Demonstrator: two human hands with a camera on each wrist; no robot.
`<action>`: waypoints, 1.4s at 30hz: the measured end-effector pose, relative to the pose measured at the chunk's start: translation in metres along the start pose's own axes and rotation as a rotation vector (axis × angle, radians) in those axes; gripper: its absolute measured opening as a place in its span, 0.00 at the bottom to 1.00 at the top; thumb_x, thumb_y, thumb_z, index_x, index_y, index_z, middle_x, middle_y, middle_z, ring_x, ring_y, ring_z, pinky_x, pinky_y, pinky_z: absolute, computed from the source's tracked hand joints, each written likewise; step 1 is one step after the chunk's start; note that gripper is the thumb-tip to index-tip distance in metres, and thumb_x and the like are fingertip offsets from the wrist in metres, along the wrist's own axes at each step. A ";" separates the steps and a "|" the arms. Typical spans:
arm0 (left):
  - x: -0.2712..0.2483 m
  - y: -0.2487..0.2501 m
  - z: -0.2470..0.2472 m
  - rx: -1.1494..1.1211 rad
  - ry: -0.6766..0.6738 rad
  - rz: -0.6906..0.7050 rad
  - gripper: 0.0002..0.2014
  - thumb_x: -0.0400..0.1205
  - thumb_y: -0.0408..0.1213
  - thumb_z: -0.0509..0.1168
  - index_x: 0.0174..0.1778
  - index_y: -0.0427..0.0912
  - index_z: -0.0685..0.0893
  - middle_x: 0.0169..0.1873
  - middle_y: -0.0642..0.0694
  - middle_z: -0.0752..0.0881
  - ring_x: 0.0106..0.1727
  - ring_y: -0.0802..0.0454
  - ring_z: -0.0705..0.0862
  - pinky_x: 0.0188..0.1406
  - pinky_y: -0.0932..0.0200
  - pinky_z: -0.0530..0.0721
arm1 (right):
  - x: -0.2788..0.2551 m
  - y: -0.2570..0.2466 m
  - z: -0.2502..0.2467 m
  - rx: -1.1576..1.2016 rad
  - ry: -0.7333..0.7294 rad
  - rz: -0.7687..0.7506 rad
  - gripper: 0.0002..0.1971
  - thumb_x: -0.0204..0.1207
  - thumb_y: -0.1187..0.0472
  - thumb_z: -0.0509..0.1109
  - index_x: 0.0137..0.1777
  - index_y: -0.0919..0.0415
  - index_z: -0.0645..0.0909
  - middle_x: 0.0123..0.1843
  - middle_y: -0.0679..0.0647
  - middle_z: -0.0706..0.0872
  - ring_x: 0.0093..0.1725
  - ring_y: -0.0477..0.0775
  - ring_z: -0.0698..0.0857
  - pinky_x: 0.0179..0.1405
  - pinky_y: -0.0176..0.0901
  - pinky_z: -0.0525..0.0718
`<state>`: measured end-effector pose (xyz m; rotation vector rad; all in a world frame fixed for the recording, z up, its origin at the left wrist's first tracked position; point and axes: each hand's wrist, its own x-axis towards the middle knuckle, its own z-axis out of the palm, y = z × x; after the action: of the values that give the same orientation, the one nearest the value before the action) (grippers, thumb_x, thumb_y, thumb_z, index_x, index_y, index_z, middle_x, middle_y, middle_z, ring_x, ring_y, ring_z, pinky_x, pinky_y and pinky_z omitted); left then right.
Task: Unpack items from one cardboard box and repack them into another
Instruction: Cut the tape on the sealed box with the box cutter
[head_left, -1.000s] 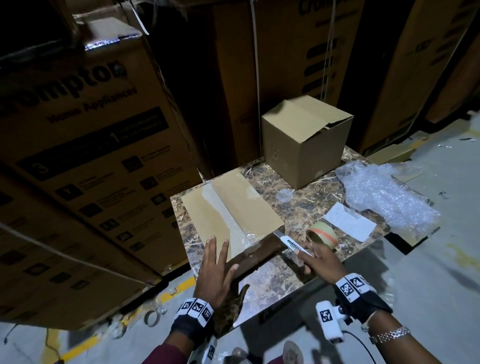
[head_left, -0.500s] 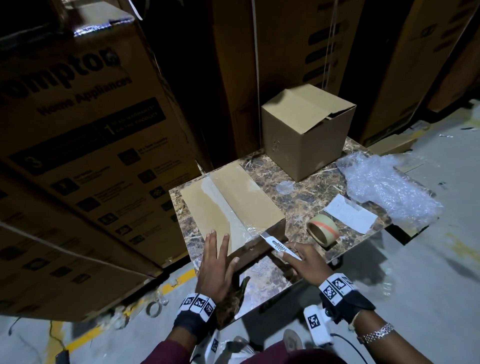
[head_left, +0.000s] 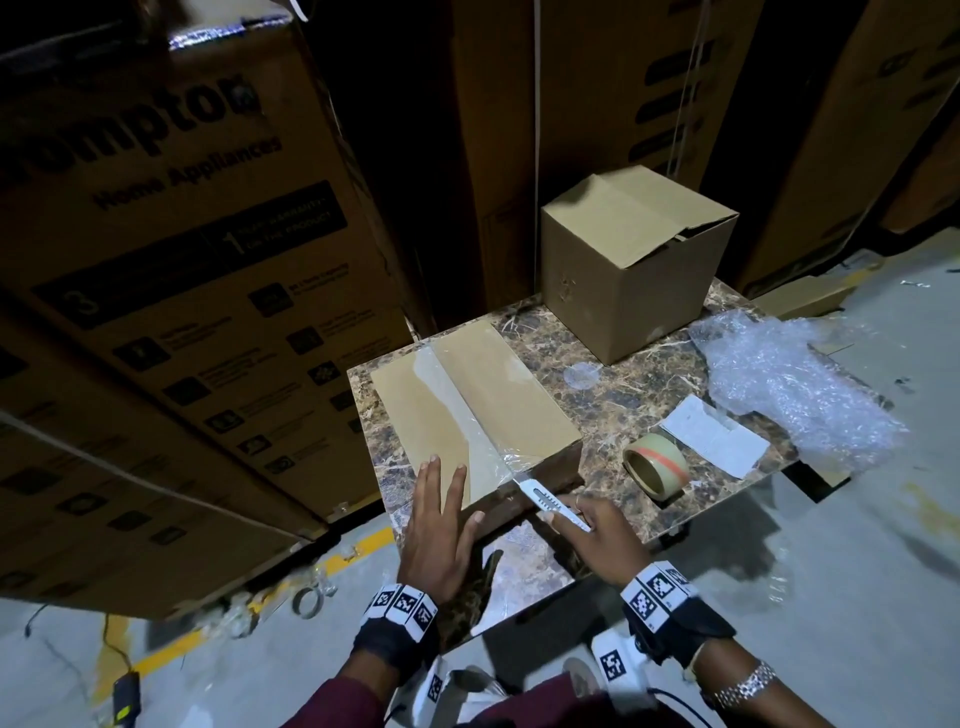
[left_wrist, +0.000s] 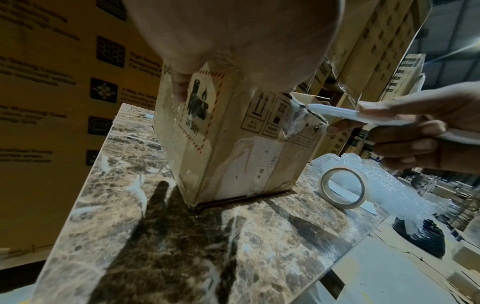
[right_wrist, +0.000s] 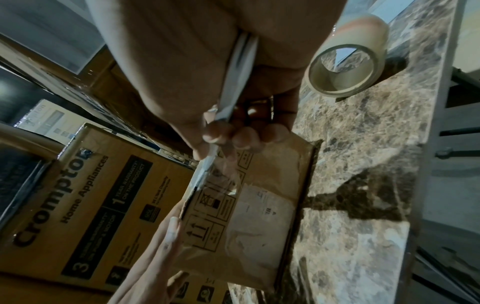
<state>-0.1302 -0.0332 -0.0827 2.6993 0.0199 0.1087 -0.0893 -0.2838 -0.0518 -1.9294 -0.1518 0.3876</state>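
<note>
A taped cardboard box (head_left: 498, 395) lies at the near left of the marble table (head_left: 644, 395), clear tape along its top seam. My left hand (head_left: 441, 512) rests flat on its near edge, fingers straight. In my right hand (head_left: 597, 530) I grip a white utility knife (head_left: 545, 499), whose blade tip touches the tape at the box's near top edge (left_wrist: 298, 107). In the right wrist view the knife (right_wrist: 233, 86) points down at the box (right_wrist: 259, 205). A second cardboard box (head_left: 634, 260) stands at the table's far side, one top flap slightly raised.
A tape roll (head_left: 655, 462), a white paper sheet (head_left: 714, 434) and crumpled bubble wrap (head_left: 795, 384) lie on the table's right part. Large printed cartons (head_left: 156, 312) stand close on the left and behind. A tape ring (head_left: 306, 600) lies on the floor.
My right hand moved left with the knife, from near the tape roll to the taped seam at the box's near edge. My left hand stayed flat on the box.
</note>
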 end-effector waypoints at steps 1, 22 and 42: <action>0.000 0.000 -0.001 0.000 0.000 -0.002 0.33 0.89 0.62 0.43 0.90 0.56 0.51 0.90 0.51 0.38 0.89 0.52 0.34 0.86 0.43 0.51 | 0.003 -0.001 0.001 0.000 -0.007 -0.010 0.08 0.80 0.52 0.74 0.57 0.50 0.89 0.40 0.53 0.92 0.36 0.57 0.88 0.37 0.54 0.86; -0.001 0.006 -0.001 -0.041 0.013 -0.037 0.31 0.90 0.60 0.45 0.90 0.56 0.53 0.89 0.54 0.37 0.89 0.54 0.34 0.85 0.47 0.47 | -0.024 0.008 -0.003 0.148 -0.124 0.064 0.08 0.81 0.57 0.73 0.56 0.57 0.88 0.28 0.54 0.82 0.22 0.49 0.77 0.22 0.39 0.73; 0.005 0.006 -0.005 0.081 0.025 -0.121 0.27 0.89 0.61 0.42 0.84 0.61 0.63 0.88 0.50 0.56 0.88 0.47 0.55 0.83 0.32 0.62 | -0.013 0.004 -0.009 -0.231 0.008 -0.202 0.13 0.84 0.58 0.66 0.66 0.51 0.85 0.51 0.49 0.90 0.48 0.44 0.88 0.49 0.42 0.86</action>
<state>-0.1259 -0.0367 -0.0753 2.7692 0.1986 0.1065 -0.0986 -0.2967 -0.0497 -2.1184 -0.3974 0.2352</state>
